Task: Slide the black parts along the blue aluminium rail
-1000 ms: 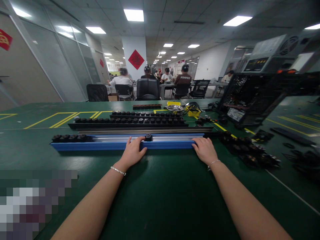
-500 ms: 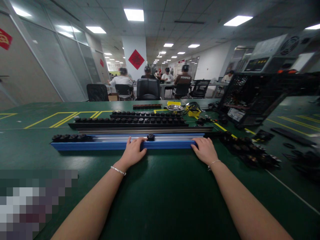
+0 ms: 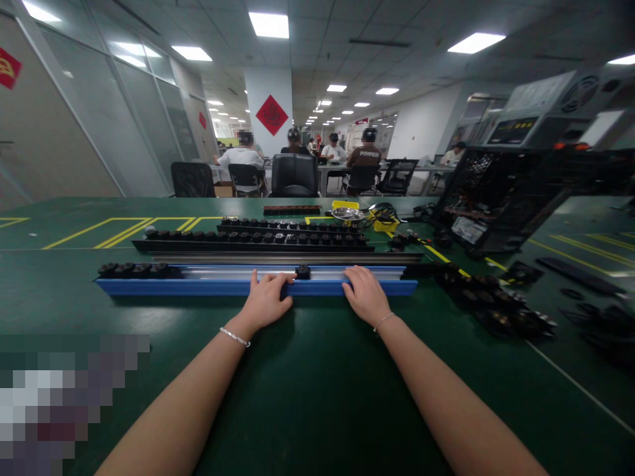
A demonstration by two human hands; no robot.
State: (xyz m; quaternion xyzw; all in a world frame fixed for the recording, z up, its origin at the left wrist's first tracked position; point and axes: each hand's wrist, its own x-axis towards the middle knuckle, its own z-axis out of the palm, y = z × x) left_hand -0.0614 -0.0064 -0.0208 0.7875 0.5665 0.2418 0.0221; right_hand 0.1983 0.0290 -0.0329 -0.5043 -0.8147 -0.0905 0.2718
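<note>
A long blue rail point(image 3: 163, 288) with a silvery inner channel lies crosswise before me on the green table. In the channel, right of my left hand, sits a small black block point(image 3: 302, 272). My left hand point(image 3: 266, 296) grips the rail's front wall, thumb outside, with its fingertips reaching over to the block's left side. Over the same wall, right of the block, my right hand point(image 3: 366, 295) lies with fingers apart and thumb at the front; its fingertips are partly hidden inside the channel. Several more black blocks point(image 3: 141, 270) stand in a row at the rail's left end.
Behind the rail run a bare dark strip point(image 3: 288, 258) and black rails point(image 3: 248, 245) carrying rows of black parts. A metal bowl point(image 3: 347, 214) and a yellow bin point(image 3: 384, 223) stand farther back. Black parts point(image 3: 496, 294) and an open computer case point(image 3: 491, 198) occupy the right.
My right hand has moved left along the rail, from near its right end toward the small block. The block sits very slightly farther right; my left hand has barely moved.
</note>
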